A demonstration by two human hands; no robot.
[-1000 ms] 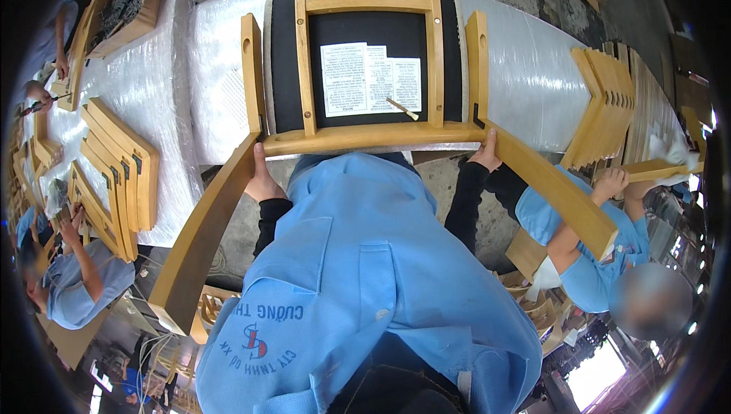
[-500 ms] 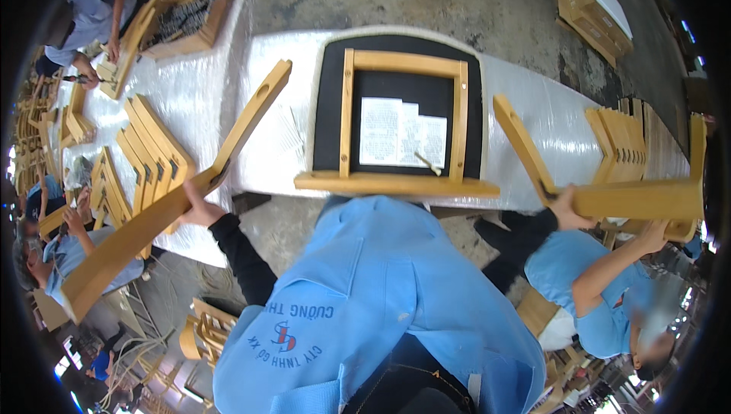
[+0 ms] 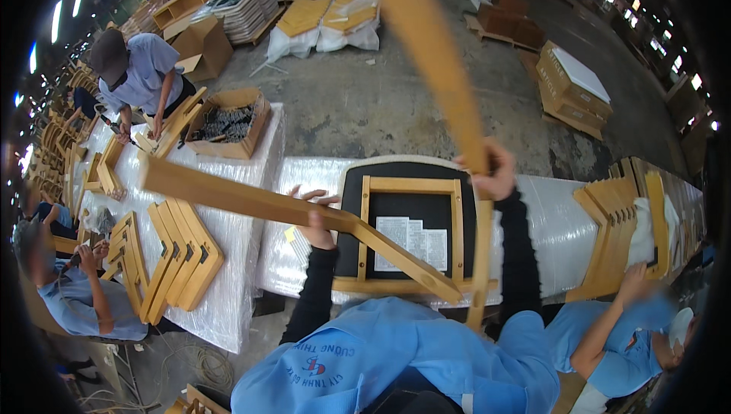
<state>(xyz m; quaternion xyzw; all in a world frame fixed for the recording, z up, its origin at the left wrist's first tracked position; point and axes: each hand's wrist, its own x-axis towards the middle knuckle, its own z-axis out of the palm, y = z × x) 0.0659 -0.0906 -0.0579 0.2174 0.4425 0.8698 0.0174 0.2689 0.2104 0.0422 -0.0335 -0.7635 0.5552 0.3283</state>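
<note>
Our left hand (image 3: 316, 224) grips one angled wooden piece (image 3: 244, 202), partly over the black seat (image 3: 411, 205); our right hand (image 3: 495, 172) grips a second angled piece (image 3: 442, 64) across the seat's right edge, its raised tip too blurred to judge.

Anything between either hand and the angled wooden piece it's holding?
Nothing visible: left hand grips the left wooden piece directly, right hand the right wooden piece. The left one overlaps the black seat underside in this view.
</note>
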